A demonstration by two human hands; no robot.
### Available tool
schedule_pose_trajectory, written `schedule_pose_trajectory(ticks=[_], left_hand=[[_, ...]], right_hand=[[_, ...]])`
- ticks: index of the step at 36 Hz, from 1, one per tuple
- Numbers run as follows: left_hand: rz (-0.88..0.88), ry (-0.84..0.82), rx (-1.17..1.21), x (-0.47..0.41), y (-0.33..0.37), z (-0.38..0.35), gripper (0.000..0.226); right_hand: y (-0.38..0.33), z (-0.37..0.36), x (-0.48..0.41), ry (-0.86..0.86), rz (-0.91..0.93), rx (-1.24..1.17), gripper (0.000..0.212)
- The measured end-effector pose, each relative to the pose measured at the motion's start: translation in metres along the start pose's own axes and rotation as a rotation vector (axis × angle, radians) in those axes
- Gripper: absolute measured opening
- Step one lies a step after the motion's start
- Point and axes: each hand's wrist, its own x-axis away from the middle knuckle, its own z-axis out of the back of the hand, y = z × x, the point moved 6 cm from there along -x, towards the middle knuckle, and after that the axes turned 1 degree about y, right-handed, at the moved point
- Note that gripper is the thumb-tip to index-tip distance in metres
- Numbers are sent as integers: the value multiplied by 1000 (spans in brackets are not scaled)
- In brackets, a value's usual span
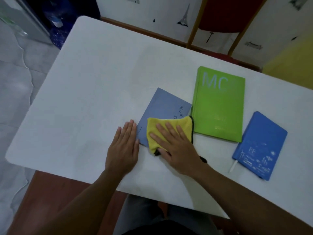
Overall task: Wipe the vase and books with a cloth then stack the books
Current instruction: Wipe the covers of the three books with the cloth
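White tabletop filled most of the view, with the person's two bare forearms reaching onto it from the near edge. Nearest lay the left hand, flat on the table with its fingers straight and close together, gripping nothing; the inner side of the hand touched the left edge of a grey-blue book. Just to its right the right hand pressed flat, fingers spread, on a yellow cloth, pinning the cloth down rather than clenching it. The cloth had a dark trim along its right edge and a dark corner showing under the thumb. It covered the near part of the grey-blue book, which lay flat and turned at an angle, a column of dark characters down its right side.

At the near right, well apart from the hands, a bright blue book lay flat and tilted, its cover printed with small white drawings and lettering. A white strip, perhaps a bookmark, stuck out from its near left corner.

Farther back, between the two blue books, a larger green book lay flat with pale letters "MC" near its far edge. Its left edge sat just beside the grey-blue book's right corner and the cloth's trim. None of the three books was stacked on another.

Beyond the table stood a red chair with a wooden frame.
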Motion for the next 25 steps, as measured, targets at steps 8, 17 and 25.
schedule_pose_trajectory(ticks=[8,17,25], left_hand=[[-7,10,-5,0,3,3,56],[4,-6,5,0,2,1,57],[-6,7,-8,1,0,-1,56]], right_hand=[[28,5,-51,80,-265,-172,50],[29,43,-19,224,-350,-549,38],[-22,-8,3,85,7,-113,61]])
